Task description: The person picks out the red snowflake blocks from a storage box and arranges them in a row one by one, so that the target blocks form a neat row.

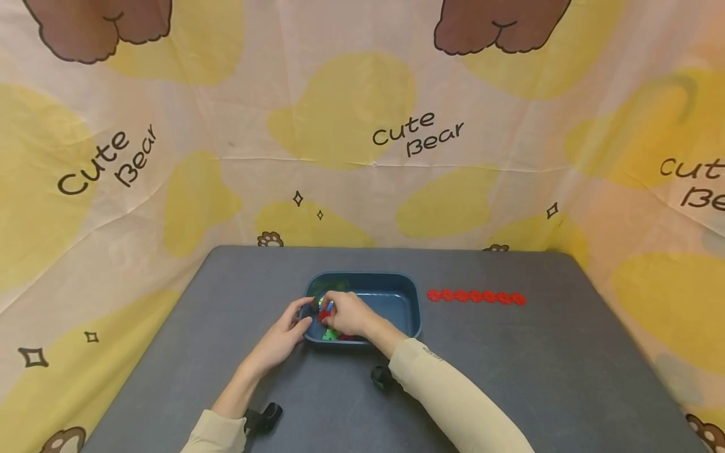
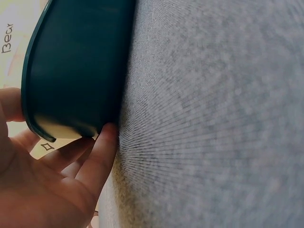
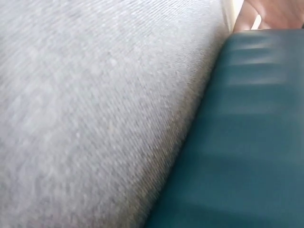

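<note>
A dark blue plastic basin (image 1: 419, 308) stands on the table, with small plastic snowflake pieces heaped at its left end. My left hand (image 1: 285, 333) grips the basin's left end by the rim and outer wall; the left wrist view shows fingers (image 2: 97, 164) against that wall. My right hand (image 1: 348, 313) reaches into the basin, its fingertips bent down among the pieces. Close to them lie a red piece (image 1: 324, 316), a blue piece (image 1: 330, 307) and a green piece (image 1: 330, 335). Whether the fingertips pinch a piece is hidden. The right wrist view shows only the basin's outside wall (image 3: 247, 142) and the tabletop.
Right of the basin, several red snowflake pieces (image 1: 476, 296) lie in a row on the grey table (image 1: 510, 371). Printed cloth (image 1: 340, 138) hangs behind the table and along both sides. Dark wrist cameras (image 1: 263, 418) sit below both hands.
</note>
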Demonstrator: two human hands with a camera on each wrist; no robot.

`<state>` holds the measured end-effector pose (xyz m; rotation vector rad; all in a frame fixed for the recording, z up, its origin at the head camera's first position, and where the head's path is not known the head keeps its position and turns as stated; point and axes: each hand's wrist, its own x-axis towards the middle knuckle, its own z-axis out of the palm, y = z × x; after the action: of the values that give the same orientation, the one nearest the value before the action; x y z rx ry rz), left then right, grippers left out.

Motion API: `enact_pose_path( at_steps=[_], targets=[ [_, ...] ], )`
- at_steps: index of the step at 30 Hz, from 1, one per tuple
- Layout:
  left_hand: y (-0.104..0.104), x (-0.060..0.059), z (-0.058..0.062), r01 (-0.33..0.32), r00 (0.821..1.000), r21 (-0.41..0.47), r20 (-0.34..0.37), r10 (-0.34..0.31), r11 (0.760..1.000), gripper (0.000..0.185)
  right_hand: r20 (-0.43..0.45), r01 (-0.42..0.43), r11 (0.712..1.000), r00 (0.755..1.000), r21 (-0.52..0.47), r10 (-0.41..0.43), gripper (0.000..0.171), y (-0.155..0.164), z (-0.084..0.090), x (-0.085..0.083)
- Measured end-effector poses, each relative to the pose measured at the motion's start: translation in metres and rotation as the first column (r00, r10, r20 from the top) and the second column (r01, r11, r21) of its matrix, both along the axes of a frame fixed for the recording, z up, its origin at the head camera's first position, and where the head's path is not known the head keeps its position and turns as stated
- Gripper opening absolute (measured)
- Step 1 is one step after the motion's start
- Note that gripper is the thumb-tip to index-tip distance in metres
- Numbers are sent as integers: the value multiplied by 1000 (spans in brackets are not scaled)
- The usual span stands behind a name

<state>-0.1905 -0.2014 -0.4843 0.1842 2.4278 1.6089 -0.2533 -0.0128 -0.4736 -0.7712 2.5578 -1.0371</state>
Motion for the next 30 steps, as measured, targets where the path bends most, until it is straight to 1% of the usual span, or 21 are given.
enact_pose_path(
  at_steps=[4, 10, 15, 23, 27, 30],
  targets=[
    [1, 0, 0, -4, 1000, -4, 5, 4, 1000, 49, -7, -6, 1000, 1000, -21, 6, 20, 5, 3, 2],
    [-1, 0, -1, -3, 1000, -24, -7, 3, 1000, 50, -12, -15, 1000, 1000, -22, 15, 19, 18, 16, 10],
    [-1, -1, -2, -2, 1000, -37, -10, 1, 999, 49, -35, -9, 1000, 999, -19, 8, 20, 34, 27, 18],
    [-1, -1, -4, 7, 1000, -40, -10, -8, 999, 49, -32, -3, 998, 999, -63, 1, 20, 65, 38, 30],
    [-1, -2, -3, -1, 1000, -42, 2, 1, 999, 48, -59, -10, 997, 998, -74, 5, 20, 82, 44, 35],
    [0, -2, -3, -3, 1000, -47, 6, 3, 999, 48, -96, -14, 996, 995, -92, 6, 20, 97, 48, 38]
  ],
)
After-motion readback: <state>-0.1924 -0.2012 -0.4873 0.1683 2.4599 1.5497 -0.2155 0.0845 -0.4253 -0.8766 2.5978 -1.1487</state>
